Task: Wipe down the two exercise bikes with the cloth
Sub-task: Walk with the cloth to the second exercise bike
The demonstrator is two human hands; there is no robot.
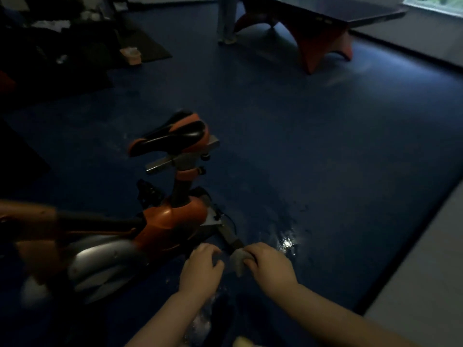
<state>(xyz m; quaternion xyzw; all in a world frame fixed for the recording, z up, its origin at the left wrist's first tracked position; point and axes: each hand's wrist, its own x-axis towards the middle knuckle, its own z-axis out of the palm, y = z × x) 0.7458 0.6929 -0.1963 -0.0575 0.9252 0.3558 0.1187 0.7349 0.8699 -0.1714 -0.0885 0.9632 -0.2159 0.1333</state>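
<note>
While both arms reach forward and down, right hand (269, 265) grips grey cloth (238, 261) beside rear base bar of exercise bike (172, 219); left hand (203, 266) alongside, fingers curled, holding nothing visible. Orange-black saddle (175, 136) beyond. Blue floor (325, 159); table-tennis worktop (338, 11) far back.

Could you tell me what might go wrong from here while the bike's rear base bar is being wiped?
1. The floor looks wet and glossy beside the right hand, so slipping seems possible.
2. The cloth is bunched small in that hand, so it may cover little of the base bar per pass.
3. The room is dim, so dirt on the exercise bike could be missed. The left hand is curled nearby; what it holds is unclear.
</note>
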